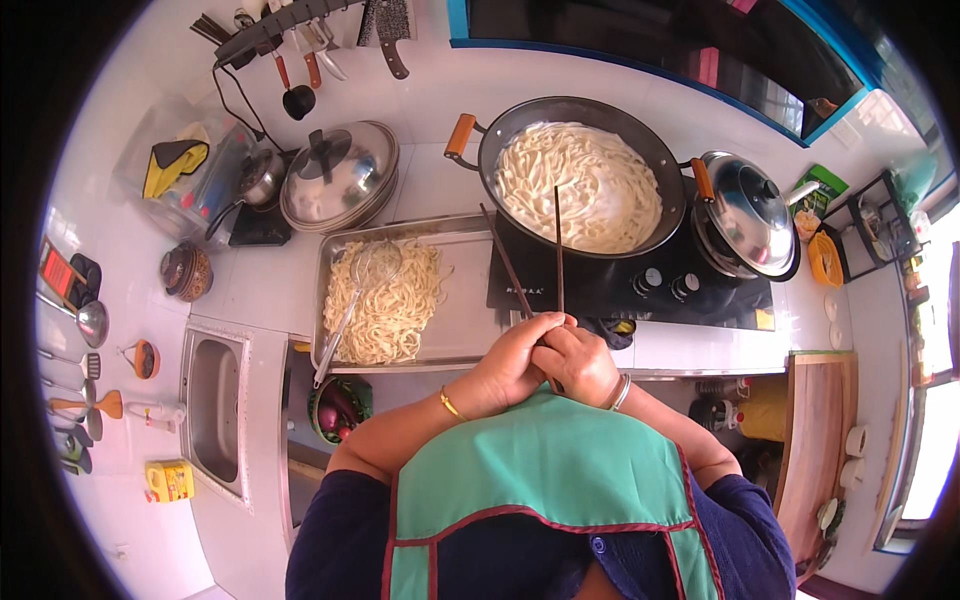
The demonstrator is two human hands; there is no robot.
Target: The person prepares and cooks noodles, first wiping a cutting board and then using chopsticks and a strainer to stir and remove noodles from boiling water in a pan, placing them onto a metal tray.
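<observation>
My left hand [515,355] and my right hand [580,358] press together in front of the green apron, both closed around a pair of long dark chopsticks [559,250]. Which fingers grip which stick is partly hidden. The sticks point away from me with their tips apart, one over the near side of a large black wok [668,185], the other just left of it. White noodles [580,185] in cloudy liquid fill the wok. To the left, a metal tray [465,300] holds a heap of pale noodles [395,325], with a long-handled strainer [376,268] lying on top.
The wok stands on a black cooktop [630,290] with two knobs. On its right is a lidded pot [745,215]. A large domed lid [335,170] sits behind the tray. At the left are a sink [213,400] and hanging utensils. An open shelf under the counter holds vegetables [340,410].
</observation>
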